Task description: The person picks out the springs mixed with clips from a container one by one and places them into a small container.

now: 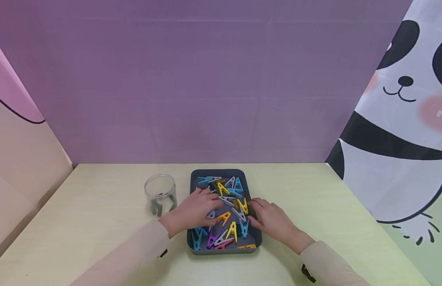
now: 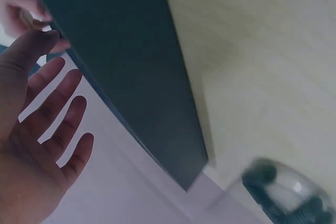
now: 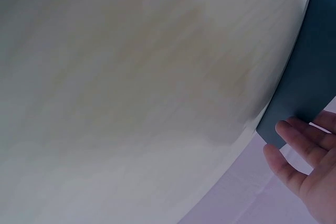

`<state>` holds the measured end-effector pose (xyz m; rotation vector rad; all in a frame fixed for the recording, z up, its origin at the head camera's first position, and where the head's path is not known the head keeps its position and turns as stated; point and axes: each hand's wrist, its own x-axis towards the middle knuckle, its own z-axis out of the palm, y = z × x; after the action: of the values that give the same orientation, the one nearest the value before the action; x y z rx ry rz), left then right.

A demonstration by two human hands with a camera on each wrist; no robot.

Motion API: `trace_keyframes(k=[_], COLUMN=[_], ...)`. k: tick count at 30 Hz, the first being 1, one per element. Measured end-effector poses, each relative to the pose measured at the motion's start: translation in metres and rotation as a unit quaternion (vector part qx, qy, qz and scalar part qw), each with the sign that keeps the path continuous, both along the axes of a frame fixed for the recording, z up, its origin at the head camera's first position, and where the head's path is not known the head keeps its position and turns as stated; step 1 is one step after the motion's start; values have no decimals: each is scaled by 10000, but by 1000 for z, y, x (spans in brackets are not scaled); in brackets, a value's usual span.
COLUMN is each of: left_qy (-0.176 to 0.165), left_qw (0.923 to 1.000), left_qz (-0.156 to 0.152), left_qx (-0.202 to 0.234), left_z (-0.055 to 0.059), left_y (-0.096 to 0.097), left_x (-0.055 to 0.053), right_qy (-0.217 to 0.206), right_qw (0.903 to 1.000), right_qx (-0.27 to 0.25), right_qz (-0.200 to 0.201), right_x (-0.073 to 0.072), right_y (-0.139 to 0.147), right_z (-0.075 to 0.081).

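Note:
A dark grey tray holds many plastic clothespins in blue, yellow, orange, purple, grey and pink. My left hand reaches across the tray's left side, above the pegs. In the left wrist view the fingers of the left hand are spread and relaxed, with nothing in the palm. At the right rim is my right hand, its fingertips touching the tray. The right wrist view shows loosely bent fingers against the outer wall of the tray. Near the right hand lies a yellow clothespin.
A clear round jar with dark pieces at its bottom stands left of the tray, close to my left wrist. Both stand on a pale wooden table. Behind the table rises a purple backdrop; a panda picture is at the right.

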<state>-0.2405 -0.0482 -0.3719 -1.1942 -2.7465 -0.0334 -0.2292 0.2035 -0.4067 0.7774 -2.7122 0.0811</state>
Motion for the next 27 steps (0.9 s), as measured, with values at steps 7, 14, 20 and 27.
trace_keyframes(k=[7, 14, 20, 27], left_qy=[-225, 57, 11, -98], left_qw=[9997, 9997, 9996, 9995], left_qz=[-9, -149, -124, 102], left_qx=[-45, -211, -257, -295], left_z=[-4, -10, -14, -19], left_y=[23, 39, 49, 55], left_x=[7, 11, 12, 11], right_qy=[-99, 48, 116, 197], right_qw=[9999, 10000, 9999, 9997], right_qx=[43, 63, 61, 45], right_qz=[-77, 33, 89, 165], right_x=[-1, -1, -1, -2], right_y=[1, 2, 2, 2], right_z=[-1, -1, -2, -2])
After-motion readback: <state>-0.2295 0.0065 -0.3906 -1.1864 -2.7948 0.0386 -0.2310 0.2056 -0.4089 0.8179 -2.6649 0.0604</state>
